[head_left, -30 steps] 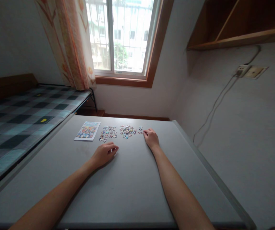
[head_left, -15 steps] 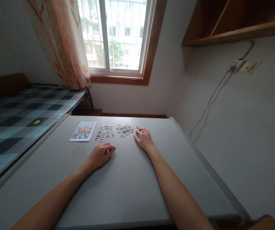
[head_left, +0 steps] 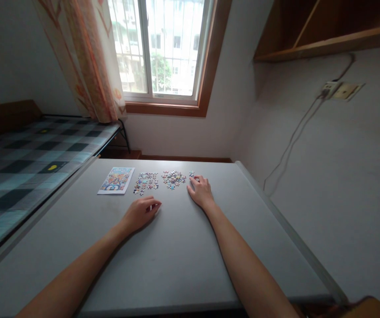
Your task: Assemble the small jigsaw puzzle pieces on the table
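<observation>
My left hand (head_left: 141, 211) rests on the grey-white table (head_left: 163, 274), in front of several jigsaw pieces (head_left: 147, 182) laid out in loose rows. Its fingers are curled and the thumb tip meets them, with no piece visible between. Farther right, my right hand (head_left: 201, 191) lies palm down with the fingers apart. Its fingertips are at the near side of a small group of puzzle pieces (head_left: 191, 173); whether they touch a piece I cannot tell. Between the hands and farther back lies a heap of mixed puzzle pieces (head_left: 174, 179).
A colourful printed picture sheet (head_left: 116, 180) lies left of the rows. Beyond the table's left side stands a bed with a checked cover (head_left: 44, 154). A window (head_left: 173, 48) with a curtain (head_left: 88, 62) is ahead. Cables (head_left: 291, 141) hang along the right wall from a socket (head_left: 330, 89).
Both hands stay almost where they were, and the pieces look unmoved. The whole view has shifted very slightly.
</observation>
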The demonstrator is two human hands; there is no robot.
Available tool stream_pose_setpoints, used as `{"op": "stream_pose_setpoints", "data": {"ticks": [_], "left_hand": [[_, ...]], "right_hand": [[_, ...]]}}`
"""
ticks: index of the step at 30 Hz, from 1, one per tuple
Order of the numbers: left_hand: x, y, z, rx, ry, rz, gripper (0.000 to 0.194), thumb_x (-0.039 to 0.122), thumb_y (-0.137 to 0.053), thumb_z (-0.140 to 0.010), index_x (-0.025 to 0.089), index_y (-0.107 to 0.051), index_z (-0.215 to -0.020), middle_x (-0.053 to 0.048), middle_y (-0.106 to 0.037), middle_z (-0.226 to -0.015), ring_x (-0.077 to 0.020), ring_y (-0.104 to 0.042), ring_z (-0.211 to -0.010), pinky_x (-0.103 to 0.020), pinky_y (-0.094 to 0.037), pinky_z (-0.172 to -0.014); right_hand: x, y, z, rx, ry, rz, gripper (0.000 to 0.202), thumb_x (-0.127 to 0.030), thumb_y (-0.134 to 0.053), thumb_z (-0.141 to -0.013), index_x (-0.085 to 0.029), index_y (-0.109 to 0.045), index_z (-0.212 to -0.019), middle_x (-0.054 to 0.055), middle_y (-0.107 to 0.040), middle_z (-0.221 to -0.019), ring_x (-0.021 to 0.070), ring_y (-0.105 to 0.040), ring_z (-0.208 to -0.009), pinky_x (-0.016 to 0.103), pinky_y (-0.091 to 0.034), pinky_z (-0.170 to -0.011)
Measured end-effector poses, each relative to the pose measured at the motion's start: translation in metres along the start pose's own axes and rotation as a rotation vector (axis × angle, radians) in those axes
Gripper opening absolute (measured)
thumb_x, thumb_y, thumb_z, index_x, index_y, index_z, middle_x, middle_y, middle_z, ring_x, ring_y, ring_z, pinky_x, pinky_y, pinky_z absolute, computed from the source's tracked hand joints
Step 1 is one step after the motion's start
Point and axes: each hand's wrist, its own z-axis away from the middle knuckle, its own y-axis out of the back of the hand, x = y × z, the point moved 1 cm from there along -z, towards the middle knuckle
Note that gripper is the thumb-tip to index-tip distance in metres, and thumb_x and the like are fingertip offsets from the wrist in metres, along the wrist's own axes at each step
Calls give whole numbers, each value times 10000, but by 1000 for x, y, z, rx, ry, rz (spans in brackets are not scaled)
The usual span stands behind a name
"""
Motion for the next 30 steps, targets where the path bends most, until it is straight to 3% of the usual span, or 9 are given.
{"op": "stream_pose_setpoints", "data": {"ticks": [5,9,11,13,16,20,23,30], "left_hand": [[0,0,0,-1,-2,-4,228,275,-487,-883,200,-701,-906,-7,-598,-709,-98,-500,-584,-210,-392,-582],[1,0,0,-12,-2,-12,221,269,-490,-880,200,-699,-905,-8,-604,-707,-102,-507,-594,-210,-393,-594],[1,0,0,-20,0,-11,216,264,-495,-875,202,-699,-909,-9,-615,-713,-105,-511,-603,-210,-394,-597],[2,1,0,-28,4,-12,221,271,-495,-874,204,-702,-909,-11,-620,-707,-109,-512,-607,-211,-394,-595],[2,1,0,-41,15,-17,233,290,-493,-873,206,-709,-902,-13,-627,-704,-111,-514,-604,-213,-393,-589],[1,1,-1,-47,15,-25,232,299,-494,-876,214,-710,-895,-14,-645,-731,-111,-524,-605,-213,-388,-584],[1,0,-1,-48,8,-33,237,308,-487,-883,219,-707,-896,-10,-646,-731,-111,-527,-605,-212,-389,-587],[1,1,-1,-58,15,-39,234,317,-494,-880,218,-706,-902,-10,-643,-734,-111,-532,-609,-210,-390,-585]], "right_hand": [[-7,4,-1,54,-5,-127,321,-277,-518,-847,-170,-635,-1127,120,-563,-1111,204,-538,-936,313,-417,-866],[-24,5,2,-30,13,-225,259,-262,-485,-866,-190,-659,-1043,43,-640,-791,161,-579,-735,263,-424,-746],[-33,3,5,-82,88,-250,247,-260,-501,-858,-205,-666,-1033,23,-645,-744,145,-573,-683,242,-415,-692],[-38,1,8,-139,185,-273,245,-250,-528,-841,-224,-666,-1042,6,-652,-741,129,-567,-659,223,-405,-659],[-38,-1,11,-142,219,-289,216,-236,-537,-831,-224,-686,-986,6,-661,-758,124,-567,-666,219,-403,-658],[-34,-3,9,-134,199,-339,201,-225,-523,-838,-210,-701,-931,22,-675,-799,132,-577,-698,228,-416,-686],[-33,-5,8,-123,170,-326,230,-235,-514,-845,-197,-682,-998,28,-664,-800,139,-576,-707,236,-425,-702],[-31,-6,6,-15,17,-104,332,-248,-487,-856,-156,-612,-1150,122,-611,-992,216,-555,-941,293,-407,-867]]}}
